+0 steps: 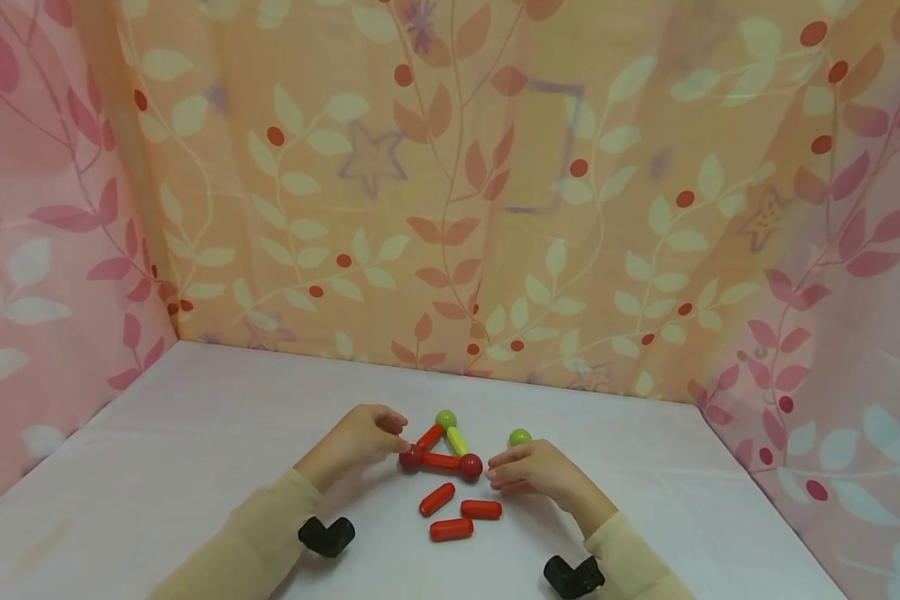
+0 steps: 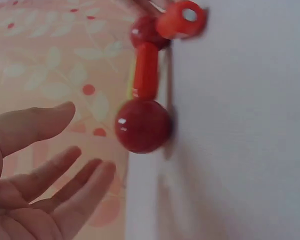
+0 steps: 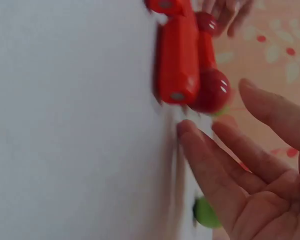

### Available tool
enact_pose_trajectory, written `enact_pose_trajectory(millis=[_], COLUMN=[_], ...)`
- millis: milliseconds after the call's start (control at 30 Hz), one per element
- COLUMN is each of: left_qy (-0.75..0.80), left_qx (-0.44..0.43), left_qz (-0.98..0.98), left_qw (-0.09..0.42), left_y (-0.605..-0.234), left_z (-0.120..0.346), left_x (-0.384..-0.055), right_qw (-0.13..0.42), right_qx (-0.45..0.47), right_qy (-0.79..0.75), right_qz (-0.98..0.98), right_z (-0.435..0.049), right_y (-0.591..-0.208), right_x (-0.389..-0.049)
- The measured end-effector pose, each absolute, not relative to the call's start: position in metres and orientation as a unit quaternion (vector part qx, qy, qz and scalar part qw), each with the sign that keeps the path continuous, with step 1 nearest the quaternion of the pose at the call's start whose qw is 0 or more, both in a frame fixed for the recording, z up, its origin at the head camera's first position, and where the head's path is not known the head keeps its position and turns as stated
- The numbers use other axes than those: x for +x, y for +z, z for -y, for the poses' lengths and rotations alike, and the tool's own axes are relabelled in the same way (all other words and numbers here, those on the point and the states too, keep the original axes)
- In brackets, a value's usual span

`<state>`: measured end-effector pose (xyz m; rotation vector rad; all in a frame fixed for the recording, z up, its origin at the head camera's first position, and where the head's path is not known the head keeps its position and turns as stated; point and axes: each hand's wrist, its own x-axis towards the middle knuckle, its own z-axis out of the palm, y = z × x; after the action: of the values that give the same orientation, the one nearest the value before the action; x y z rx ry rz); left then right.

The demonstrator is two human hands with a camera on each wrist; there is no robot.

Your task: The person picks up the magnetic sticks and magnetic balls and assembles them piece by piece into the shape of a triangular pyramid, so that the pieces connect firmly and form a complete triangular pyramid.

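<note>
Backdrop (image 1: 450, 275): flowered cloth, orange behind, pink at both sides, meeting the far edge of the surface.
Surface (image 1: 217, 433): white, its two far corners in sight, its near edge out of view.
Left hand (image 1: 362, 437): open, thumb and fingers parted, just beside the left red ball (image 1: 410, 458); the left wrist view shows a gap between them.
Triangle: on the surface, well in from the far edge, between the hands. An upper rod (image 1: 430, 437) slants from the left red ball to the top green ball (image 1: 446, 419); a lower rod (image 1: 441, 462) runs to the right red ball (image 1: 470, 467); a yellow rod (image 1: 457, 442) seems to close the right side.
Loose rods: three red, nearer the near edge than the triangle: one slanted (image 1: 437, 499), one lowest (image 1: 452, 529), one rightmost (image 1: 482, 509).
Spare green ball (image 1: 520, 437): beyond the right hand, towards the far edge.
Right hand (image 1: 542, 471): open, fingers reaching towards the right red ball, gripping nothing.
Good handling: probably light, even pressure on both red balls, keeping rods lined up with ball centres; balls could roll.
Containers: none visible; the surface carries every piece.
</note>
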<state>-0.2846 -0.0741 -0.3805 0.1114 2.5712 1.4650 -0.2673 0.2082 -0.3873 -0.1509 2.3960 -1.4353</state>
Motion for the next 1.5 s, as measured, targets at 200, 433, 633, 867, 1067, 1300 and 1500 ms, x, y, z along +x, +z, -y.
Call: enact_pose_trajectory(millis=[200,433,633,867,1067,1300,1500], left_qy=[0.485,0.488,0.481,0.477,0.443,0.427,0.42], left_qx=[0.114,0.113,0.095,0.102,0.126,0.107,0.121], left_qz=[-0.86,-0.851,-0.851,-0.851,-0.868,-0.879,-0.881], left_qw=[0.113,0.155,0.186,0.194,0.185,0.181,0.181], left_y=[-0.371,-0.377,-0.383,-0.391,-0.393,-0.397,-0.395], left_z=[0.068,0.059,0.055,0.05,0.046,0.04,0.041], left_x=[-0.267,-0.257,-0.254,-0.251,-0.25,-0.253,-0.254], right_qw=[0.202,0.225,0.247,0.25,0.243,0.234,0.217], right_qx=[-0.071,-0.084,-0.075,-0.074,-0.083,-0.075,-0.079], right_qy=[-0.505,-0.552,-0.559,-0.547,-0.537,-0.51,-0.476], right_qz=[-0.836,-0.799,-0.788,-0.796,-0.803,-0.824,-0.849], right_z=[-0.218,-0.216,-0.22,-0.219,-0.216,-0.213,-0.208], right_y=[-0.383,-0.389,-0.394,-0.395,-0.397,-0.397,-0.394], right_x=[-0.262,-0.261,-0.26,-0.255,-0.251,-0.251,-0.249])
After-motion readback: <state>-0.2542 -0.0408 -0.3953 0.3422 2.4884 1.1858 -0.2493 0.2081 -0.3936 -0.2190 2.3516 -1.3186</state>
